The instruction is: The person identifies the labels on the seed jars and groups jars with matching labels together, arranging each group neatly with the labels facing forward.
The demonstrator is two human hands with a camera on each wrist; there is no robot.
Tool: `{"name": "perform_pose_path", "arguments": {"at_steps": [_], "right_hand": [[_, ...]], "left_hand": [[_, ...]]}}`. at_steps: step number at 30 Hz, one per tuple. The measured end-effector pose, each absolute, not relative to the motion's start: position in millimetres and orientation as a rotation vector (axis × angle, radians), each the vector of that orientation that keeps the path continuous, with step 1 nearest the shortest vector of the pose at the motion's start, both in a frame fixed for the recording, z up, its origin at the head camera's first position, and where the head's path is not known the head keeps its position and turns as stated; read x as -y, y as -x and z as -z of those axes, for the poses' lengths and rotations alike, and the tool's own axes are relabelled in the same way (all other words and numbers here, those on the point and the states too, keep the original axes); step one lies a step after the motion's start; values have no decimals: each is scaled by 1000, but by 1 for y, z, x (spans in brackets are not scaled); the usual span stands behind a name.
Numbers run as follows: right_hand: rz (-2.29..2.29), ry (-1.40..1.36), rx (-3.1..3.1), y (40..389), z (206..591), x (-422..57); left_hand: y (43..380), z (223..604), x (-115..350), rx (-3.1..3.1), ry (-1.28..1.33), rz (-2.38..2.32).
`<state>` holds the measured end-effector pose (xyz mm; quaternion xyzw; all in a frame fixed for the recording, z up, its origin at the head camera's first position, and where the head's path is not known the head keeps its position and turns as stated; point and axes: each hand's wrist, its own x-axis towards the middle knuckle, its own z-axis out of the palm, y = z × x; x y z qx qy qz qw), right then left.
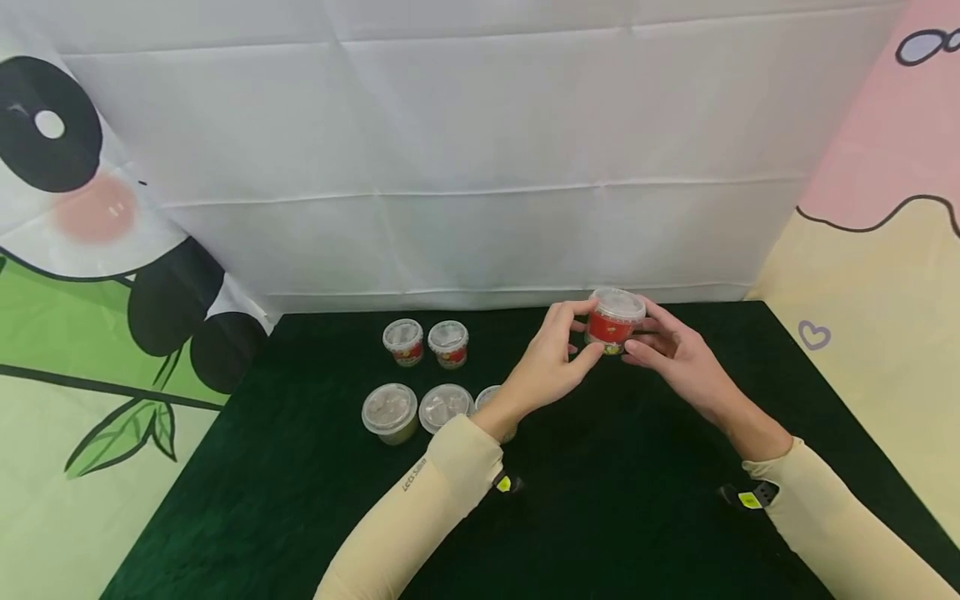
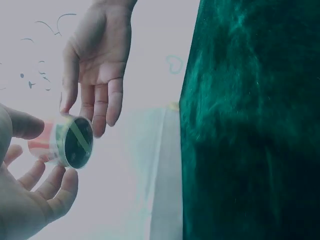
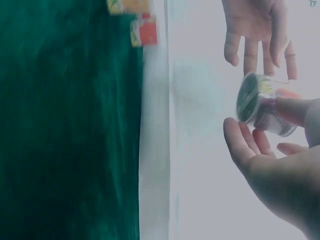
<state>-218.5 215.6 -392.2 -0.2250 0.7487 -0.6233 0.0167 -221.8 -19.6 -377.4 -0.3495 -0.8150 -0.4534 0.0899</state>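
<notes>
A small plastic cup (image 1: 611,325) with a clear lid and a red label is held up near the table's back edge, between both hands. My left hand (image 1: 551,358) grips its left side, thumb low and index finger near the lid. From the right, my right hand (image 1: 682,358) holds the same cup, its thumb in front and fingers behind. In the left wrist view the cup's dark green base (image 2: 78,142) with a pale stripe faces the camera. Thumb and fingers of the right hand lie about the cup (image 3: 270,107) in the right wrist view.
Two red-labelled lidded cups (image 1: 448,343) stand at the back left of the dark green cloth (image 1: 622,517). Larger lidded tubs (image 1: 390,412) form a row in front of them, one partly hidden by my left wrist. A white curtain (image 1: 480,167) hangs behind the table.
</notes>
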Motion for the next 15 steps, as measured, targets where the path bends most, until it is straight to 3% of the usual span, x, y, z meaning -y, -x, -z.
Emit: {"name": "perform_pose_path", "arguments": {"at_steps": [15], "right_hand": [[1943, 741, -2116, 209, 379, -149]], "left_hand": [[207, 378, 103, 2323, 990, 1774]]}}
